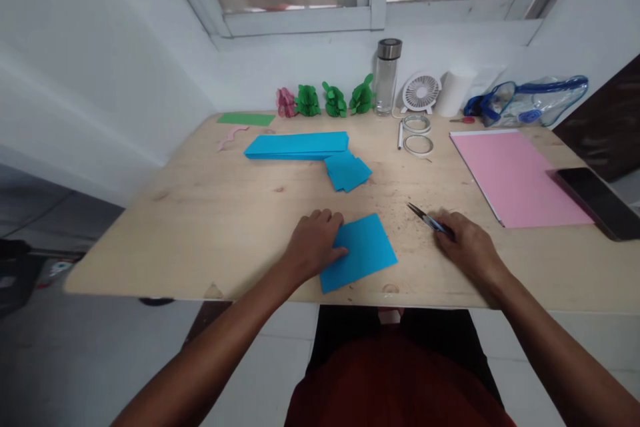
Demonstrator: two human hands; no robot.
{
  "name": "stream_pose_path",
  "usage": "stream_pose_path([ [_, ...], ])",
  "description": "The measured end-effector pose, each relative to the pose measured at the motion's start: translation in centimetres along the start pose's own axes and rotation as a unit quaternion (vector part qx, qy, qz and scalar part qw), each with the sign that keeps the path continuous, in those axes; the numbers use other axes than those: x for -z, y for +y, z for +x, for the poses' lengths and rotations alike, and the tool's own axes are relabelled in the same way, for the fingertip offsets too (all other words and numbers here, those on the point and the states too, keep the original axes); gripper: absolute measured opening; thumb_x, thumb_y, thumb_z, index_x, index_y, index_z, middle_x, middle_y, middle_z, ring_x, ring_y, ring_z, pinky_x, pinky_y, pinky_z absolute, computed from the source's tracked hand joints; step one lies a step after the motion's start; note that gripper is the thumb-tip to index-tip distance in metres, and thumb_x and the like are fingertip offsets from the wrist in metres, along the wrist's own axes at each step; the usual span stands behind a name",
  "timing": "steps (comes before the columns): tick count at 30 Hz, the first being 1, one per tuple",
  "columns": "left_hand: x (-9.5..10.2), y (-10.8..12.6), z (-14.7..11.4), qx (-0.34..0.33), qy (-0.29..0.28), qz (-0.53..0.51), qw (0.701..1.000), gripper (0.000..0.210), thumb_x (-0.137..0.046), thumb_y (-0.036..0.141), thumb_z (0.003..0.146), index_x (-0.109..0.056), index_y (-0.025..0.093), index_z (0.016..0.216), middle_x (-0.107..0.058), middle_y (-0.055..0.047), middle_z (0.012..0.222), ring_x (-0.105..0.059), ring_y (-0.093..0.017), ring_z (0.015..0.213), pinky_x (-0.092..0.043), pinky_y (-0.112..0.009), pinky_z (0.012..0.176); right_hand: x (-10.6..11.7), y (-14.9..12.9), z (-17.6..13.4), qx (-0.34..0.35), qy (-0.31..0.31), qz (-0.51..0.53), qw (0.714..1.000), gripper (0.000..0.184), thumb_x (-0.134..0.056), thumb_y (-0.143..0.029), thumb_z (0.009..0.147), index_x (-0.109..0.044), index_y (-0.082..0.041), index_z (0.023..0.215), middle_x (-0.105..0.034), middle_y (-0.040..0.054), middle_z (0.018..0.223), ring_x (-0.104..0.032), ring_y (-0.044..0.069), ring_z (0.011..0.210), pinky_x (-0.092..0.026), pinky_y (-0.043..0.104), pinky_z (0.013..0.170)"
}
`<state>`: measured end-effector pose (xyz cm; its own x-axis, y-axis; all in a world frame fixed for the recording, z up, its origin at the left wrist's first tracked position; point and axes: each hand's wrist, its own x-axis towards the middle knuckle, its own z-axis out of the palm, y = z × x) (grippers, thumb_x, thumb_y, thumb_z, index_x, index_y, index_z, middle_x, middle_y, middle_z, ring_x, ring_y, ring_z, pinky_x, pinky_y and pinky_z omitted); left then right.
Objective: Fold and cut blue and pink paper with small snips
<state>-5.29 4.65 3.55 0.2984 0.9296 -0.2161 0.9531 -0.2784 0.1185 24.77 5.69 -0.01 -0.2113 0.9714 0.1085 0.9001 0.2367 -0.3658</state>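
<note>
A square sheet of blue paper lies flat near the table's front edge. Over its left side rests my left hand, thumb on the sheet and fingers lying toward the upper left corner, not wrapped round anything. My right hand is closed round the dark handles of a pair of scissors, whose narrow blades point up and left, apart from the paper. Beyond the sheet lie several small blue paper pieces, touching a long folded stack of blue paper strips.
Green paper shapes and a pink one stand by the wall, beside a glass bottle and small fan. Tape rolls, pink paper, a phone and a clear pouch occupy the right.
</note>
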Motion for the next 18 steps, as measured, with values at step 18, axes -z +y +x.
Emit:
stream_pose_path([
  [18,0.7,-3.6,1.2,0.115,-0.038,-0.635,0.763,0.032,-0.065,0.039,0.069,-0.064,0.018,0.093,-0.065,-0.004,0.077,-0.061,-0.019,0.071,-0.047,-0.029,0.06,1.5,-3.3,-3.5,-0.142,-0.07,0.446,0.881,0.031,-0.052,-0.046,0.087,-0.061,-0.019,0.075,-0.054,-0.0008,0.064,-0.041,0.01,0.054,-0.031,0.026,0.053],
])
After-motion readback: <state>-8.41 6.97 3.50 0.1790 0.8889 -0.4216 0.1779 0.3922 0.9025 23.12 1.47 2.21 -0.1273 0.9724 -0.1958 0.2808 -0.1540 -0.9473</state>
